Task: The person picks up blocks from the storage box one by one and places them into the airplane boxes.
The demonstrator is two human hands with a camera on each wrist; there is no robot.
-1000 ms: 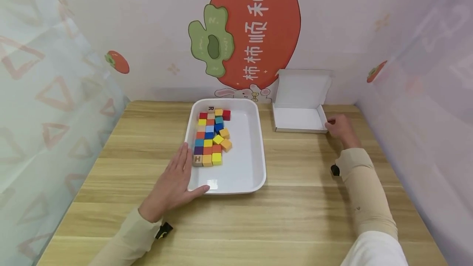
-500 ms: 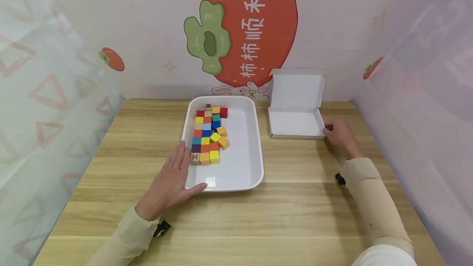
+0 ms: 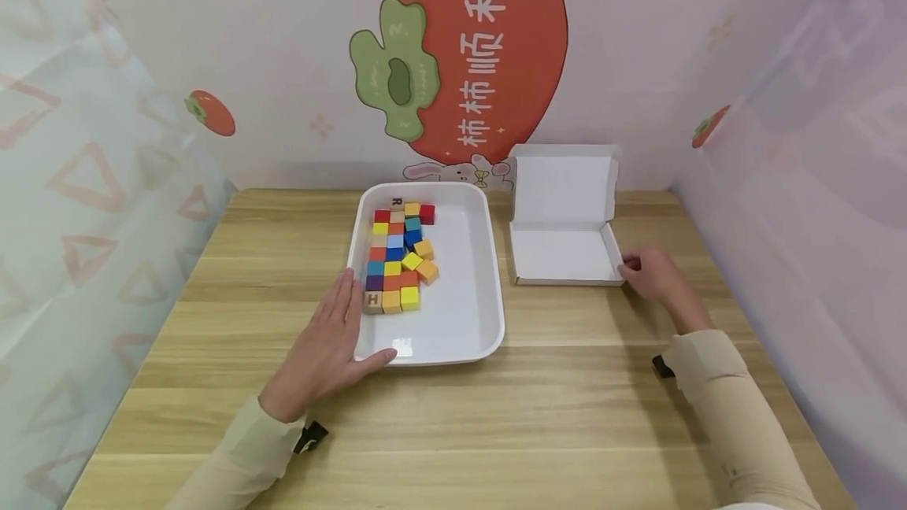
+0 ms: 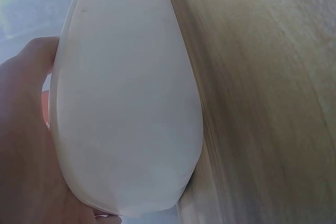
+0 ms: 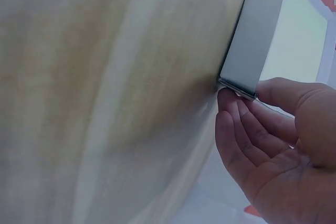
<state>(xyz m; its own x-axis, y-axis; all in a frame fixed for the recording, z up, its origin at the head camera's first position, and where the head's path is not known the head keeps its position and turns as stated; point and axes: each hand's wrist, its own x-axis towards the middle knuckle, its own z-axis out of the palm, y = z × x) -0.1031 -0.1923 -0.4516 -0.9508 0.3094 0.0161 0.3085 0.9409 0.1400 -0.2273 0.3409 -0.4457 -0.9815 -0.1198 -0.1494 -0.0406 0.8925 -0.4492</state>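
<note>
In the head view a white tray (image 3: 453,337) stands left of the middle of the table. Colourful wooden blocks (image 3: 392,268) fill its left side, two of them marked with the letters H and R. My left hand (image 3: 326,352) rests against the tray's near left corner, fingers straight along the side and thumb over the front rim. To the right, a white cardboard box (image 3: 563,254) lies with its lid (image 3: 564,187) raised. My right hand (image 3: 650,274) pinches the box's right side wall near its front corner. The right wrist view shows thumb above and fingers against that wall (image 5: 254,35).
The wooden table (image 3: 538,415) ends at a printed backdrop (image 3: 298,101) with a large persimmon picture. Side walls of pale cloth (image 3: 85,203) close in left and right. A strip of table separates tray and box.
The box has slid toward the front of the table with my right hand on it, and its lid has come forward with it. My left hand keeps its place on the tray.
</note>
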